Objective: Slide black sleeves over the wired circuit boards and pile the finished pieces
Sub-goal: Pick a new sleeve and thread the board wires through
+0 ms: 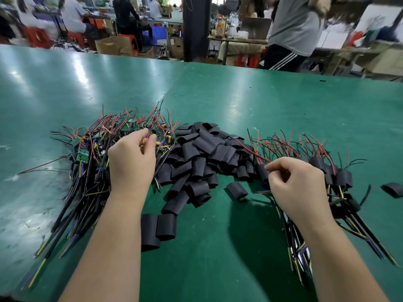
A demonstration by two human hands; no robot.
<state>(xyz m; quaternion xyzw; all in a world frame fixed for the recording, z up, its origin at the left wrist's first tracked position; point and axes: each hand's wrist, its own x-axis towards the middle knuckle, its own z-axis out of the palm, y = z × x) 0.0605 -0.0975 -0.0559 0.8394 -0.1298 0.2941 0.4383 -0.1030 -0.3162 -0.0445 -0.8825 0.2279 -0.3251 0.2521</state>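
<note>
A heap of bare wired circuit boards (pixel 91 149) with red, black and yellow leads lies at the left. My left hand (pixel 130 162) is over it, thumb and fingers pinching a board's wires near the heap's right side. A mound of loose black sleeves (pixel 202 158) fills the middle. At the right lies the pile of sleeved pieces (pixel 335 175). My right hand (pixel 296 186) hovers at that pile's left edge with fingers curled; whether it holds anything is hidden.
Two sleeves (pixel 158 229) lie side by side near me, one single sleeve (pixel 236 190) between my hands, another (pixel 392 189) at the far right. The green table (pixel 239 101) stretches far ahead. A person (pixel 292 31) stands behind its far edge.
</note>
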